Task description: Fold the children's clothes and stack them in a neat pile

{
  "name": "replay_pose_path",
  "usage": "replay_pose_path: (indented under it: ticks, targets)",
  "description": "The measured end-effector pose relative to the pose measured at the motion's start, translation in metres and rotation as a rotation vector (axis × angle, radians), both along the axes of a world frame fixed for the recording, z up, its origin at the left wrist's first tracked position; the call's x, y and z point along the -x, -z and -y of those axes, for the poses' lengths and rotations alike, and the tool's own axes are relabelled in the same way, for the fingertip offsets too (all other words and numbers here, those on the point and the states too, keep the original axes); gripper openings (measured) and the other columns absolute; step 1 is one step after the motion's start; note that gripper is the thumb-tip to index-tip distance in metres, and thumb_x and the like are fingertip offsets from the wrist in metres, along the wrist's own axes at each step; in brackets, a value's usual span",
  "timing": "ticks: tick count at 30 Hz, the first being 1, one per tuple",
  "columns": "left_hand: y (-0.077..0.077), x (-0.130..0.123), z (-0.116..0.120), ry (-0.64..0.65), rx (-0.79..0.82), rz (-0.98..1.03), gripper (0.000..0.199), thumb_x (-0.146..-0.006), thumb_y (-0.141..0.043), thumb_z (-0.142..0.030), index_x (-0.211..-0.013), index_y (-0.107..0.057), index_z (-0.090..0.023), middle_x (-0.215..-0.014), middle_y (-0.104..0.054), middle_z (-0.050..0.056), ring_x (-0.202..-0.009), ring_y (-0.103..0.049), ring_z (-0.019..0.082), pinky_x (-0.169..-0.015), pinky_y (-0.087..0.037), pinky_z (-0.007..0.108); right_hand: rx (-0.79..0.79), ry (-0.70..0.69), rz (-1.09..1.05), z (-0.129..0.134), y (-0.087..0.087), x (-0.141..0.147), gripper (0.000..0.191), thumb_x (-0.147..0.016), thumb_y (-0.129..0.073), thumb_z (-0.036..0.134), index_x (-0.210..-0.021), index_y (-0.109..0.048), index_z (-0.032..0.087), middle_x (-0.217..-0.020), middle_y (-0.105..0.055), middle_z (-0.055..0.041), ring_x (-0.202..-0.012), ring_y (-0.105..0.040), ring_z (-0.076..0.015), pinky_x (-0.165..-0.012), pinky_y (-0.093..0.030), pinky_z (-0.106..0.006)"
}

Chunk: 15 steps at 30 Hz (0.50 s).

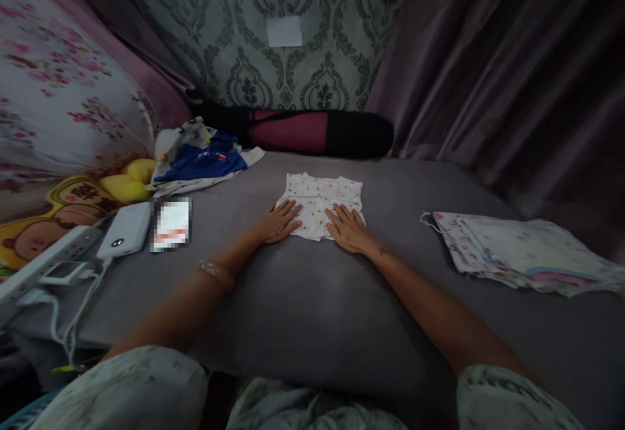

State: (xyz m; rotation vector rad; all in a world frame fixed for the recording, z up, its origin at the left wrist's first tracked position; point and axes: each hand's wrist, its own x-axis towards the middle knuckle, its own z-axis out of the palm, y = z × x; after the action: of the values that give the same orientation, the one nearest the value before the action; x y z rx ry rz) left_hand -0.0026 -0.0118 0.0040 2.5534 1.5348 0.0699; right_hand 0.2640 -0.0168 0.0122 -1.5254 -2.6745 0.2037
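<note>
A small white garment (pixel 317 205) with a fine scattered print lies folded and flat on the grey sheet (pixel 312 300) in front of me. My left hand (pixel 280 223) rests on its near left side, fingers spread and flat. On its near right side lies my right hand (pixel 349 228), also flat with the fingers apart. Both palms face down, and neither hand grips the cloth. The exact kind of garment cannot be made out in its folded state.
To the right lies a stack of folded clothes (pixel 527 247). Rumpled clothes with a blue piece (pixel 205 156) lie back left. A white power bank (pixel 125 229), a power strip (pixel 49 267) with cables and a blurred-out rectangle (pixel 170 225) are at left. A black-and-red roll (pixel 293 131) lies along the wall.
</note>
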Motion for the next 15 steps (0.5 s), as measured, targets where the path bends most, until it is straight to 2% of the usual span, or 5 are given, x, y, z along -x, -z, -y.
replay_pose_path:
  ticks: [5, 12, 15]
  targets:
    - [0.0, -0.001, 0.004, -0.026, -0.005, 0.019, 0.075, -0.097, -0.014, -0.059, -0.154, -0.015, -0.012, -0.16, -0.018, 0.015, -0.149, -0.012, 0.026, -0.119, -0.009, 0.048, 0.03, -0.005, -0.034, 0.004, -0.003, -0.002, 0.061, -0.1, -0.018, 0.048, -0.153, -0.028, 0.018, -0.16, -0.02, -0.0114, -0.148, -0.014, -0.0268, -0.118, -0.011, -0.049]
    - [-0.005, 0.011, 0.025, -0.015, -0.001, -0.034, 0.072, -0.097, -0.014, -0.057, -0.152, -0.024, -0.011, -0.159, -0.018, 0.015, -0.148, -0.014, 0.026, -0.119, -0.008, 0.048, 0.04, -0.102, -0.059, 0.03, -0.006, -0.02, 0.058, -0.101, -0.02, 0.047, -0.151, -0.033, 0.02, -0.16, -0.022, -0.0109, -0.148, -0.015, -0.0268, -0.119, -0.012, -0.05]
    - [-0.011, 0.016, 0.035, 0.004, -0.028, -0.065, 0.069, -0.098, -0.016, -0.055, -0.15, -0.03, -0.012, -0.157, -0.026, 0.015, -0.147, -0.02, 0.026, -0.119, -0.01, 0.048, 0.033, -0.138, -0.088, 0.038, -0.004, -0.033, 0.055, -0.101, -0.024, 0.044, -0.149, -0.037, 0.02, -0.158, -0.027, -0.0104, -0.146, -0.019, -0.0265, -0.118, -0.016, -0.05]
